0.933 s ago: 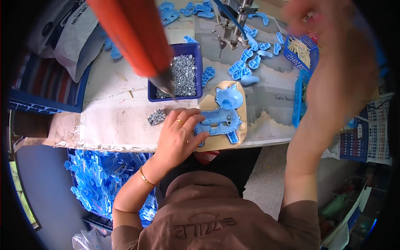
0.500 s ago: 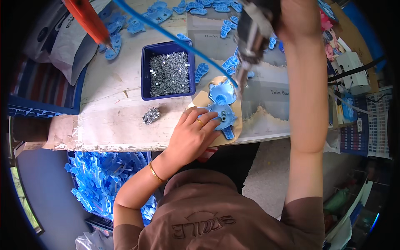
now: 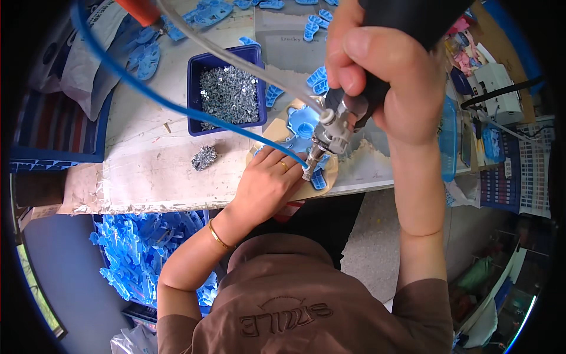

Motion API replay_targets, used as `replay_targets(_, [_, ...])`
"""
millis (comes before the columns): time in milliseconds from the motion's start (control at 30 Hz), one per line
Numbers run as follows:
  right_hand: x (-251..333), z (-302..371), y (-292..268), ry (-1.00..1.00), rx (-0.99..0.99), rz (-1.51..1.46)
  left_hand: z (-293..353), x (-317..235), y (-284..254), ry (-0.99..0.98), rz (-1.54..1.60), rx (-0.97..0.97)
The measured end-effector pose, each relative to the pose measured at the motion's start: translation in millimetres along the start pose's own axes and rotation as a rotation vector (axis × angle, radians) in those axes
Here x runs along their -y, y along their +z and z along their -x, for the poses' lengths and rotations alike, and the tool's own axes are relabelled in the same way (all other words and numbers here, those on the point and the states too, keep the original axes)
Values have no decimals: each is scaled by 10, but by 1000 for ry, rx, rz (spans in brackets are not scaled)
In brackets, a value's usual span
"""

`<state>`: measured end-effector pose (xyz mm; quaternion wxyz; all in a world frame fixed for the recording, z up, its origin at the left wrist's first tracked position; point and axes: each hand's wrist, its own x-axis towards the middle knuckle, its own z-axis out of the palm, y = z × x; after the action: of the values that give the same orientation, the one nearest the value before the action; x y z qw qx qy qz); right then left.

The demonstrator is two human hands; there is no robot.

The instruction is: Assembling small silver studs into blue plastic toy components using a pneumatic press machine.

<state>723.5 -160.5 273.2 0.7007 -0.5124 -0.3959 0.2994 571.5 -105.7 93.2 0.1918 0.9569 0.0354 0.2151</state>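
My right hand [image 3: 392, 76] is wrapped round a black pneumatic screwdriver [image 3: 401, 17] with a metal head [image 3: 330, 138]. A blue air hose [image 3: 194, 113] and a clear one [image 3: 247, 66] run to that head. The tip points down over the blue plastic part [image 3: 302, 121], right beside my left fingertips; whether it touches the part I cannot tell. My left hand [image 3: 268, 183] lies over the near half of the part with fingers stretched out, hiding much of it. The part rests on a tan, board-like base [image 3: 330, 174] at the table's front edge.
A dark blue bin of small metal screws [image 3: 193, 100] stands left of the part, with a small pile of screws [image 3: 204, 158] before it. Blue plastic pieces [image 3: 316, 23] lie farther back. An orange-red tool [image 3: 138, 10] hangs at upper left. Below the table are many blue pieces [image 3: 141, 253].
My right hand has brought the screwdriver down and nearer, so its tip is now by my left fingertips. The hoses have swung along. My left hand stays on the blue part.
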Motion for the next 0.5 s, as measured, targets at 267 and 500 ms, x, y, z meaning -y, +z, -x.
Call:
replay_targets(267, [-251, 46, -73, -252, -56, -67, 42, -21, 0, 12, -77, -5])
replay_targets(500, [514, -1233, -1182, -182, 743, -81, 49, -216, -145, -6, 98, -135])
